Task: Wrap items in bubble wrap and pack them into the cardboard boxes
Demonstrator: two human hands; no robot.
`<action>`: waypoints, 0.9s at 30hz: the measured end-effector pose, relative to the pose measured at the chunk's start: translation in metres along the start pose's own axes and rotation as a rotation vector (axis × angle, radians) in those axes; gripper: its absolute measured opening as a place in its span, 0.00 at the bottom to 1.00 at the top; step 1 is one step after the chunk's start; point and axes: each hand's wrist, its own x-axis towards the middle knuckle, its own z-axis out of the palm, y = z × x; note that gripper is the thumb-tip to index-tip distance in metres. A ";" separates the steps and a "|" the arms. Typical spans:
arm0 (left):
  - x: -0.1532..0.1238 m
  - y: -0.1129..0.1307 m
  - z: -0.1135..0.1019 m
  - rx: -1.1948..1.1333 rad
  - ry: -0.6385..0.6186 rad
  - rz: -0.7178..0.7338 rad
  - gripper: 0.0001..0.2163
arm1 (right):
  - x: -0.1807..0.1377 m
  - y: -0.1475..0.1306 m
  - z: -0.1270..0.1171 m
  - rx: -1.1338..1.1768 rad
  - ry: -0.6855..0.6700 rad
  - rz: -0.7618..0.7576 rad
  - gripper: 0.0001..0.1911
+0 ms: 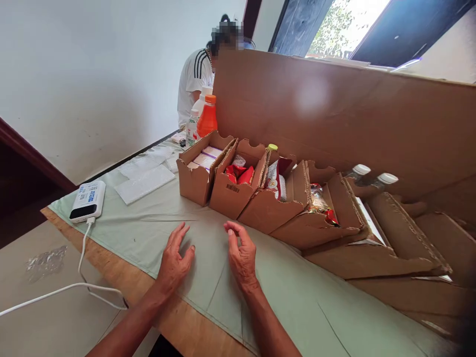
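My left hand (174, 260) rests flat on the pale green cloth (148, 223) with its fingers spread, holding nothing. My right hand (241, 255) hovers beside it, fingers loosely curled and apart, also empty. Both lie just in front of a row of open cardboard boxes. The leftmost box (197, 171) holds white packets. Beside it, a second box (234, 186) holds red packets. A third box (275, 198) holds a printed snack pack.
A white power bank (88, 201) with a white cable (80, 267) lies at the cloth's left corner. White sheets (145, 183) lie behind it. An orange bottle (207, 118) stands at the far end near another person (195, 82). A tall cardboard wall (334, 114) backs the boxes.
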 end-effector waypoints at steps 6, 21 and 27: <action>-0.001 0.003 0.008 -0.014 0.023 0.074 0.22 | 0.070 -0.085 0.022 -0.205 -0.226 -0.221 0.27; 0.008 0.001 -0.001 -0.350 0.263 -0.137 0.25 | 0.111 -0.115 0.066 -0.414 -0.409 -0.205 0.10; 0.005 -0.002 -0.041 -0.525 0.516 -0.212 0.24 | 0.047 -0.129 0.021 -0.314 -0.603 -0.301 0.09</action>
